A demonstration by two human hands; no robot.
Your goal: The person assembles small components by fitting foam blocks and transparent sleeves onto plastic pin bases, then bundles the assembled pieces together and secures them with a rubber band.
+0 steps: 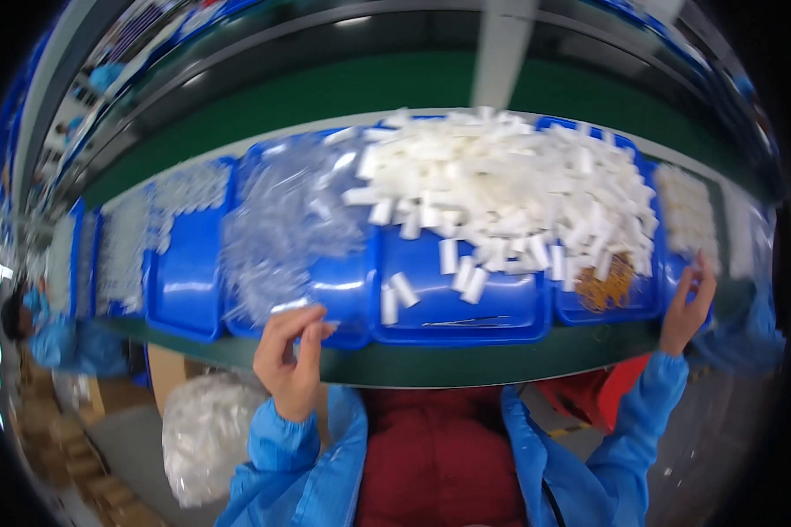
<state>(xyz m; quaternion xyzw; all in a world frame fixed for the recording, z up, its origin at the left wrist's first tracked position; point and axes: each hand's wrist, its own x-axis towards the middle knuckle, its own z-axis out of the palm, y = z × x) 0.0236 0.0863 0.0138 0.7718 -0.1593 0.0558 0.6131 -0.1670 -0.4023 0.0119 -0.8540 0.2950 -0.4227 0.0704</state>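
My left hand [292, 358] is at the front edge of a blue tray [343, 281] heaped with thin clear plastic pieces [294, 206]. Its fingers are bent toward the thumb; whatever may be between the tips is too small to make out. Far to the right, my right hand [688, 303] is raised with fingers apart, at a tray of white pieces [687, 206] standing in rows. I see nothing held in it. Between the hands, short white cylinders [501, 176] lie piled over two blue trays, several of them loose toward the front.
Orange-yellow bands [606, 281] lie in the right middle tray. Thin metal tweezers [468, 322] rest at the centre tray's front. Leftward, another blue tray [185, 290] holds clear parts. A filled plastic bag [211, 439] is below the bench, and a person in blue [70, 338] is at far left.
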